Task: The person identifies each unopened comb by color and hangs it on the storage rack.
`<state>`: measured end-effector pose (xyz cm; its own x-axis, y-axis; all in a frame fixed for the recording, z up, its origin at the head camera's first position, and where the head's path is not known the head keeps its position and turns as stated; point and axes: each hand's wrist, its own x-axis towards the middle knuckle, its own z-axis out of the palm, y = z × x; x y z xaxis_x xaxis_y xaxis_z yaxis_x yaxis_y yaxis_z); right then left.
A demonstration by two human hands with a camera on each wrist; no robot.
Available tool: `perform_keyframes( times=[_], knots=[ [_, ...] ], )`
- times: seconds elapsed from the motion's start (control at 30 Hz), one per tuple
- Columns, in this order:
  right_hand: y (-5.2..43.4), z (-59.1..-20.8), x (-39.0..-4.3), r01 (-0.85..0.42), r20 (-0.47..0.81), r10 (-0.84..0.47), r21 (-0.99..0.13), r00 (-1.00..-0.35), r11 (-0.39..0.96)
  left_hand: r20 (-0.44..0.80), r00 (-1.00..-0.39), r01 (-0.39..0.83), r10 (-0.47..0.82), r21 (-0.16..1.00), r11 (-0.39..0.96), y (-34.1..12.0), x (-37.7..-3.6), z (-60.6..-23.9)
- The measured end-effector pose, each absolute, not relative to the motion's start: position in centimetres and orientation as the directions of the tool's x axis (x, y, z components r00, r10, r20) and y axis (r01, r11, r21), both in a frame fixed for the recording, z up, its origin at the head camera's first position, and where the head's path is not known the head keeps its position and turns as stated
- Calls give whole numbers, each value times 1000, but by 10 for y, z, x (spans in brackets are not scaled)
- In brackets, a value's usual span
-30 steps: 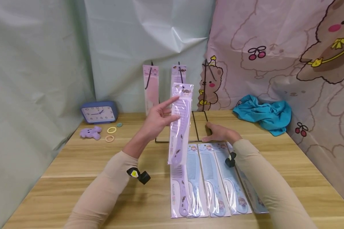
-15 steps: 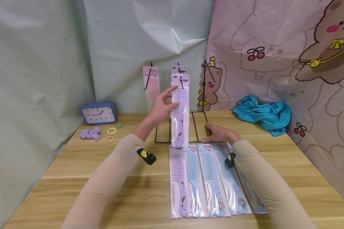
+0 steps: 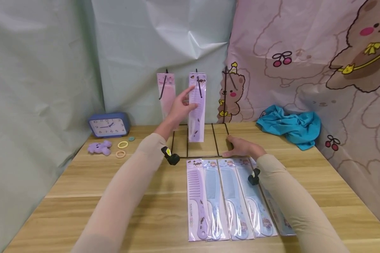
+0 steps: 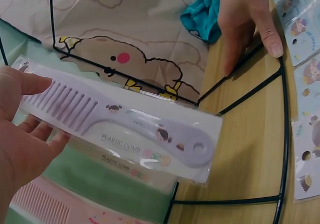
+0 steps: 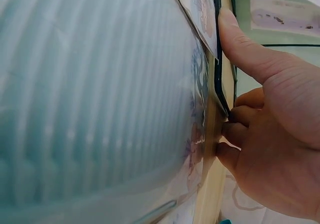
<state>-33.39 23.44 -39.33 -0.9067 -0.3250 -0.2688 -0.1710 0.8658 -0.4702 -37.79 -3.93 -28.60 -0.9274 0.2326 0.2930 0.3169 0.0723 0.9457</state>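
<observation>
Here the wooden table [image 3: 82, 196] carries a black wire display rack [image 3: 209, 138] at its far middle, and everything else is placed from that rack. Just in front of the rack's base lies a row of packaged combs [image 3: 231, 196]: one purple at the left end, the others blue, side by side and overlapping at their edges. To the right of the rack sits a crumpled teal cloth [image 3: 291, 126]; to its left stand a blue alarm clock [image 3: 109, 124], a small purple plush bear [image 3: 99, 147] and some hair rings [image 3: 122, 144].

On the rack's left hook hangs a pink packaged comb [image 3: 165, 95]. At the middle hook the left hand [image 3: 178, 109] holds a purple comb in its clear packet [image 3: 197, 109], fingers loosely curled behind the toothed end and thumb across the front; a second purple packet hangs just behind it. Whether the held packet's hole is on the hook I cannot tell.

The right hand [image 3: 240, 147] rests on the rack's base at its right front corner, thumb pressed along the wire and fingers curled at the wire's edge.
</observation>
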Motion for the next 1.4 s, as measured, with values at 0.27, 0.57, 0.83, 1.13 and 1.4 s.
perform_keyframes(
  times=[0.27,0.57,0.83,1.13,1.4],
  knots=[
    [235,-392,-335,-176,-273,-331,-469,-903,866,258,-927,297,270,948,114,-38,-384,-280],
    [236,-394,-334,-161,-274,-319,-474,-907,865,260,-932,294,253,950,106,-31,-389,-277],
    [236,-394,-333,-166,-271,-324,-477,-906,863,261,-939,294,225,947,127,-30,-389,-279],
    [234,-397,-332,-150,-272,-311,-484,-911,862,233,-959,263,159,944,201,-31,-386,-281],
    [235,-396,-334,-135,-282,-302,-486,-911,863,207,-969,234,137,945,228,-33,-384,-281]
  ],
)
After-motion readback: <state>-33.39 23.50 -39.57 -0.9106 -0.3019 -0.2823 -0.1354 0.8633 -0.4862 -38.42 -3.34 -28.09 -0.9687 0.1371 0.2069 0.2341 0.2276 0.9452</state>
